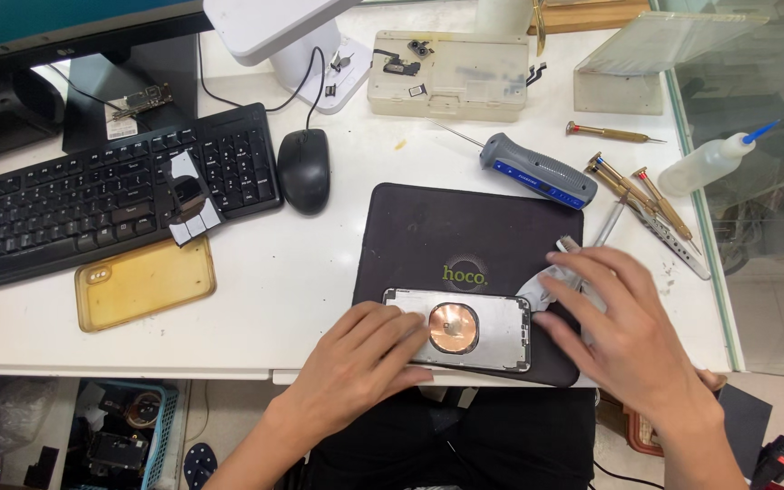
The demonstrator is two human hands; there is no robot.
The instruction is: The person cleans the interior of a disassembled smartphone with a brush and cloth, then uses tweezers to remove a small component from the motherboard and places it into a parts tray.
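Our left hand and right hand are bare, without gloves, rings or a watch. Both forearms behind them are uncovered, no sleeves in view. Below the hands, we wear dark trousers.

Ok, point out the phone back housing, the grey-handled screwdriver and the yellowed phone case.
phone back housing (492, 327), head view, bare metal right of the copper coil
grey-handled screwdriver (537, 171), head view, mid handle
yellowed phone case (145, 281), head view, centre
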